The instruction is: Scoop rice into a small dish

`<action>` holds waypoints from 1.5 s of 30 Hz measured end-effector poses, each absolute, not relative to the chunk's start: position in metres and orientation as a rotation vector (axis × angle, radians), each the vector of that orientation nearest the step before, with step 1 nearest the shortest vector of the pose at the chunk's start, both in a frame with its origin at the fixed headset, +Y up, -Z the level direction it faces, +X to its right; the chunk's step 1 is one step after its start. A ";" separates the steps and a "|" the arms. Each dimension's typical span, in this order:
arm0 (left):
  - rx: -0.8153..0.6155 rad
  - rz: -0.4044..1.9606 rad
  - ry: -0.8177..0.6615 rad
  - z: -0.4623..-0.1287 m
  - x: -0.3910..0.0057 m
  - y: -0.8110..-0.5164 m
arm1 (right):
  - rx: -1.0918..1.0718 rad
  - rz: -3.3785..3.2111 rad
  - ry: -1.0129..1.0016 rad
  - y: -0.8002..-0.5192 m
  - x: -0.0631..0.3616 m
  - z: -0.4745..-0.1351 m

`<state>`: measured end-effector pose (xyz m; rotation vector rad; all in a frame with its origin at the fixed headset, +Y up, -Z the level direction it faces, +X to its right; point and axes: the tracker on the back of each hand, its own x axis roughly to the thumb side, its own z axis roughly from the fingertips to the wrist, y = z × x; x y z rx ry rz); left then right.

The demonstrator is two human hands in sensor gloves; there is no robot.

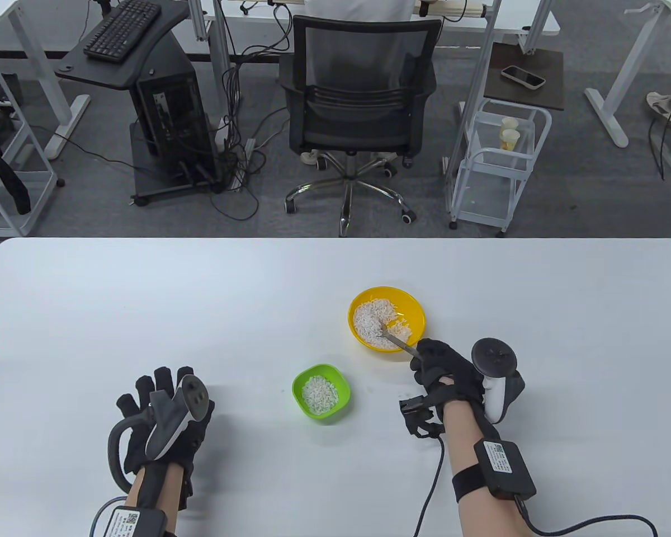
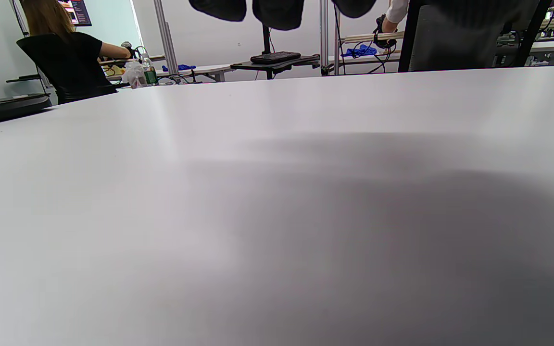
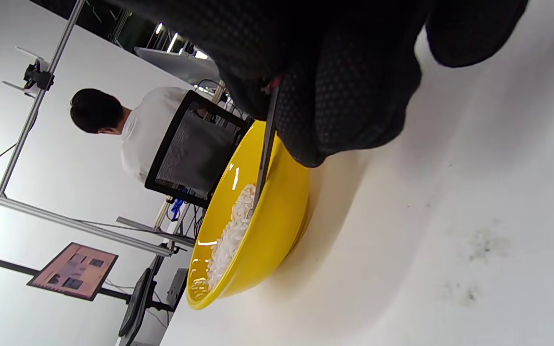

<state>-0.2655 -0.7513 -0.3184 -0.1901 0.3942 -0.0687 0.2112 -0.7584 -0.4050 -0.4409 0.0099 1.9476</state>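
A yellow bowl [image 1: 416, 313] holding white rice [image 1: 372, 324] sits right of the table's middle. A small green dish [image 1: 343, 383] with some rice in it stands in front of it, to the left. My right hand [image 1: 444, 372] grips a metal spoon [image 1: 398, 341] by its handle; the spoon's tip is down in the yellow bowl's rice. In the right wrist view the handle [image 3: 266, 144] runs from my gloved fingers [image 3: 344, 96] over the bowl's rim [image 3: 277, 211]. My left hand [image 1: 162, 417] rests flat on the table at the front left, fingers spread, holding nothing.
The white table [image 1: 201, 313] carries only the two bowls. Beyond its far edge stand an office chair [image 1: 360, 106], a computer cart [image 1: 162, 106] and a white wire trolley [image 1: 500, 168]. The left wrist view shows bare tabletop [image 2: 277, 216].
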 end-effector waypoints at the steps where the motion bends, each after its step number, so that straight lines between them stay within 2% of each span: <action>1: -0.192 -0.068 0.395 -0.319 -0.265 -0.752 | -0.460 1.940 0.009 -0.759 0.212 -0.404; 7: -0.196 -0.072 0.393 -0.319 -0.265 -0.751 | -0.513 1.894 -0.060 -0.757 0.218 -0.402; 15: -0.200 -0.059 0.394 -0.318 -0.266 -0.749 | -0.488 1.814 -0.057 -0.752 0.227 -0.400; 22: -0.202 -0.059 0.392 -0.317 -0.265 -0.750 | -0.349 1.772 0.029 -0.745 0.227 -0.402; 30: -0.207 -0.047 0.396 -0.317 -0.266 -0.750 | -0.123 1.791 0.282 -0.746 0.210 -0.406; 36: -0.211 -0.053 0.397 -0.317 -0.266 -0.751 | -0.048 1.936 0.437 -0.747 0.193 -0.408; 41: -0.215 -0.056 0.397 -0.317 -0.266 -0.751 | 0.009 2.100 0.474 -0.744 0.179 -0.406; 45: -0.221 -0.059 0.398 -0.317 -0.266 -0.751 | 0.114 2.266 0.372 -0.735 0.163 -0.403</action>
